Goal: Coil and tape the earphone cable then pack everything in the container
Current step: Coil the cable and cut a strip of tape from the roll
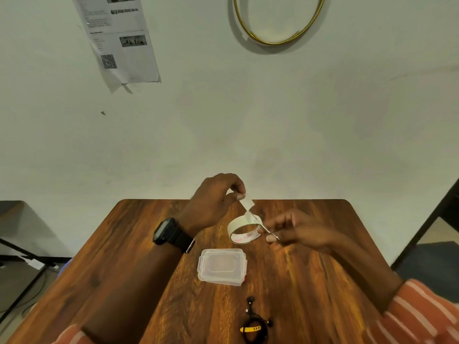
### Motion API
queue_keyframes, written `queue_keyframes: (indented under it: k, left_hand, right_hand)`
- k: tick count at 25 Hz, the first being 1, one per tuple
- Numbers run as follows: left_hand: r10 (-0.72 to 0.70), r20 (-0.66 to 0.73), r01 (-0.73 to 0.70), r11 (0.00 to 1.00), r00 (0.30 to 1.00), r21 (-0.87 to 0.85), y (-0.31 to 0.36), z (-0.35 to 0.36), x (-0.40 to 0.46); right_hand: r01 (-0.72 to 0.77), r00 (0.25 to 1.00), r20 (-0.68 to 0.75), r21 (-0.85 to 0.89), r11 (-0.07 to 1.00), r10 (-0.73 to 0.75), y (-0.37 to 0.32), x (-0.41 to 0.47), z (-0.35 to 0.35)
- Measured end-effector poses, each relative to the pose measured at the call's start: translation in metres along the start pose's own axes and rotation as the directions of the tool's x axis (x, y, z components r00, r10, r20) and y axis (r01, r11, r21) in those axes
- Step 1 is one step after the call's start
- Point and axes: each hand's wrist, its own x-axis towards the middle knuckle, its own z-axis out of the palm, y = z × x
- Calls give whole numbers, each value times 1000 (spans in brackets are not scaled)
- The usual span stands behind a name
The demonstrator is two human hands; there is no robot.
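White tape strip stretches between left grip and scissors.

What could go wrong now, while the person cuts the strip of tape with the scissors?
1. The left hand pinches the tape strip close to the scissors in the right hand; a slip might nick a finger.
2. The tape roll hangs by the strip, so it may drop onto the table or the closed container.

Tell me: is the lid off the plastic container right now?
No, the clear container sits on the table with its lid closed on top.
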Motion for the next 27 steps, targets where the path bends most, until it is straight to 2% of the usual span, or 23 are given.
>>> queue_keyframes:
  k: [1,3,6,9,11,13,16,19,22,25,26,27]
  left_hand:
    - [-21,3,21,999,1000,-42,2,9,-4]
    - [-80,14,81,987,997,-141,6,31,-15]
    - [-239,-41,212,919,970,-332,10,74,-34]
    - [-442,6,360,722,897,-591,8,119,-54]
    - [-544,-34,400,656,838,-640,6,147,-64]
    - [-638,-71,441,603,766,-665,7,174,-74]
    - [-772,-74,513,488,632,-706,8,211,-83]
    - [-849,-79,586,425,522,-690,8,241,-87]
    - [-849,-147,599,471,508,-648,11,253,-88]
    - [-833,-220,610,528,508,-591,8,251,-90]
    - [-821,-243,611,553,517,-566,3,250,-92]
    - [-810,-253,616,571,529,-542,-1,250,-94]
  right_hand:
    - [-35,999,4,187,982,35,21,-5,4]
    - [-73,997,66,492,868,46,59,-13,17]
    - [-69,986,153,752,656,-72,99,-20,35]
    - [-21,981,126,823,567,-146,119,-24,44]
    - [-2,986,91,836,548,-136,126,-29,48]
    - [-7,996,56,815,580,-67,135,-36,53]
    - [-21,991,-63,796,605,116,156,-48,60]
    - [-19,975,-92,873,487,203,177,-64,70]
    - [-11,962,-106,905,424,252,195,-78,78]
    - [83,952,-160,955,284,260,200,-88,75]
    - [91,932,-181,956,280,314,202,-88,72]
    - [55,887,-216,927,371,408,205,-86,68]
